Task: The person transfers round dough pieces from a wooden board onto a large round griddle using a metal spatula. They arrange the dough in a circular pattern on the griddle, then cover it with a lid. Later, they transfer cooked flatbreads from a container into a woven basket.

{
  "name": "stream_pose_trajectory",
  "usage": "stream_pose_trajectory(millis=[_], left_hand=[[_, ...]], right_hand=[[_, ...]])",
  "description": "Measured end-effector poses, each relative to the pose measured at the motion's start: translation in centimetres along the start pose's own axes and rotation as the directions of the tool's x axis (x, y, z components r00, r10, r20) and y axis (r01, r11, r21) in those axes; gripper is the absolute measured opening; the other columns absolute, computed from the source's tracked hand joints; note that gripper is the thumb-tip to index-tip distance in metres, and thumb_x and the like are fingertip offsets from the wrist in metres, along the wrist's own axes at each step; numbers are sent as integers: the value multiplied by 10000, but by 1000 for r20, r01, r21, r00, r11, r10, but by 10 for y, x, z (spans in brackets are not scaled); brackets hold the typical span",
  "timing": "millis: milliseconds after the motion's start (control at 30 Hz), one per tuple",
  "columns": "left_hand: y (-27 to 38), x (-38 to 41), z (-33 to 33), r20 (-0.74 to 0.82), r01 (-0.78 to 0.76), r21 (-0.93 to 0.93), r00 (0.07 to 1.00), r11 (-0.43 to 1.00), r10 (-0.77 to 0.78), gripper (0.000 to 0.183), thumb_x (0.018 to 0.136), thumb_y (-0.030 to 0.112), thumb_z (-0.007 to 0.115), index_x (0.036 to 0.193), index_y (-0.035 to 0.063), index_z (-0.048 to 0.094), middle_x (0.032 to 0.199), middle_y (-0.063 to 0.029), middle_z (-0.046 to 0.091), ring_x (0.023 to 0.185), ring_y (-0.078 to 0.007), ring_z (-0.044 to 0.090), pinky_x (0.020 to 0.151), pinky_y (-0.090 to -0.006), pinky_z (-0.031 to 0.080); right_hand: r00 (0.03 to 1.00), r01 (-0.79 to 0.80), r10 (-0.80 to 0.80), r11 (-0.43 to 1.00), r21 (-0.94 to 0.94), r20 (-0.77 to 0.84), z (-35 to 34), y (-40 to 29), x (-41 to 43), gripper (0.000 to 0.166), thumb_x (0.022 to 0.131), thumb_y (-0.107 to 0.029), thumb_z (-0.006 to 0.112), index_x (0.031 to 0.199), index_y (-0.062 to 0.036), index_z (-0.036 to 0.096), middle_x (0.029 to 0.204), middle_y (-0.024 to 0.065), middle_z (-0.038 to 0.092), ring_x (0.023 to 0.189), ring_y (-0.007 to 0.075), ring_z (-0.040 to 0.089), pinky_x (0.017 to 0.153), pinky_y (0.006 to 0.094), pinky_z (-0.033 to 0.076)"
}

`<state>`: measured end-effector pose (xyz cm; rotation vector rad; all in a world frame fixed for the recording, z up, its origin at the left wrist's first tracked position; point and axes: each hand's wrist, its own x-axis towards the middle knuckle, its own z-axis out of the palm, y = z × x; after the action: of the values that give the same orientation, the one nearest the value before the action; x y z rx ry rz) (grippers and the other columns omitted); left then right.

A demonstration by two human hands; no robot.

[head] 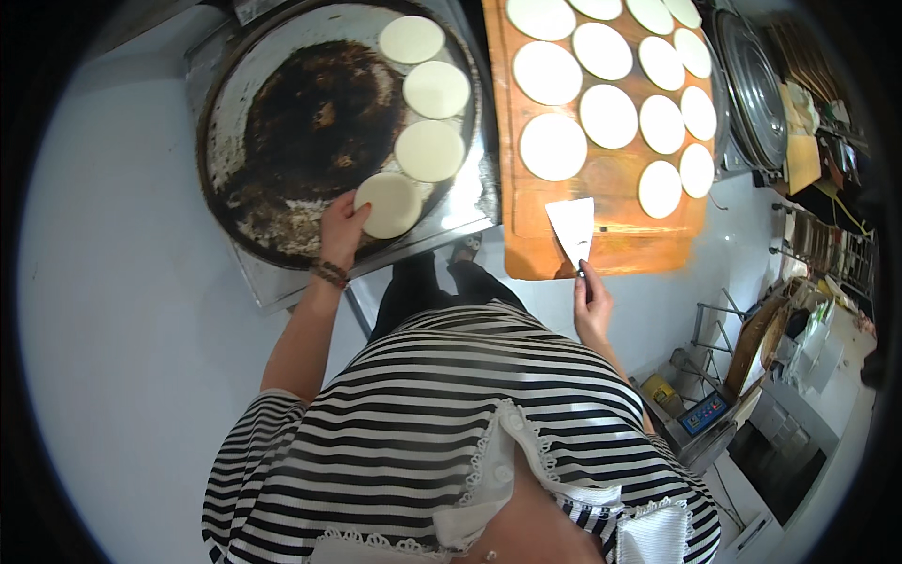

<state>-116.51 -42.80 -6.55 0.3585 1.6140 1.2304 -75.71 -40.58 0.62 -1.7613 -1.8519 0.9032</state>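
Observation:
My left hand [343, 229] pinches the left edge of a round, flat dough disc [388, 206] that lies at the lower right of a large round griddle pan [215, 141]. Several more pale discs [430, 151] follow the pan's right side above it. Dark burnt residue covers much of the pan's middle. My right hand [594, 303] grips the dark handle of a wide metal scraper [574, 227], its blade over the near part of an orange-brown wooden board [528, 264]. Rows of round dough discs [553, 146] lie on the board beyond the blade.
A metal stand edge [451, 229] runs beneath the griddle. Right of the board is a round, dark shiny lid or pan [757, 92]. Farther right stand a folding metal frame [715, 324], a machine with a blue control panel [703, 413] and a yellow container [662, 391].

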Motion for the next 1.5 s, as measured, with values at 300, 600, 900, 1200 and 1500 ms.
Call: stream_pose_trajectory(millis=[300, 600, 900, 1200, 1500], left_hand=[[25, 10, 16, 122, -301, 303, 953, 904, 276, 296, 858, 167, 553, 1090, -12, 520, 1039, -129, 591, 942, -191, 576, 792, -291, 468], [37, -2, -35, 252, 60, -280, 968, 958, 13, 338, 871, 182, 541, 1126, -38, 510, 1026, -84, 596, 919, -130, 570, 789, -252, 457], [15, -1, -97, 78, -15, 182, 997, 983, 1, 321, 844, 135, 573, 1112, -34, 522, 984, -97, 619, 862, -128, 586, 713, -228, 458], [9, 0, -103, -22, -105, 430, 992, 897, 127, 203, 828, 42, 563, 1013, -41, 566, 862, -56, 637, 743, -86, 585, 651, -210, 455], [44, 19, -82, -7, -275, 743, 909, 611, 418, 226, 819, 76, 580, 1023, -19, 566, 843, -107, 644, 755, -120, 609, 665, -256, 480]], right_hand=[[906, 397, -406, 913, -94, -120, 17, -44, 80, 249, 801, -36, 570, 1050, -38, 585, 770, 121, 580, 643, 233, 556, 613, 296, 454], [511, 761, -566, 648, -35, 647, 68, -194, 96, 253, 775, -127, 585, 1027, -109, 595, 664, 99, 528, 580, 276, 547, 520, 372, 447], [707, 541, -440, 841, -21, 553, 69, -139, 76, 248, 800, -127, 577, 1045, -91, 588, 736, 131, 571, 647, 283, 567, 606, 344, 472], [981, -113, 117, 993, 29, -157, -1, -8, 81, 319, 849, -123, 540, 1145, -6, 521, 908, 90, 611, 713, 119, 520, 692, 255, 443], [912, 254, -299, 949, -185, -281, -8, -38, 128, 259, 780, -49, 590, 1038, -30, 593, 787, 121, 605, 635, 214, 566, 597, 299, 456]])
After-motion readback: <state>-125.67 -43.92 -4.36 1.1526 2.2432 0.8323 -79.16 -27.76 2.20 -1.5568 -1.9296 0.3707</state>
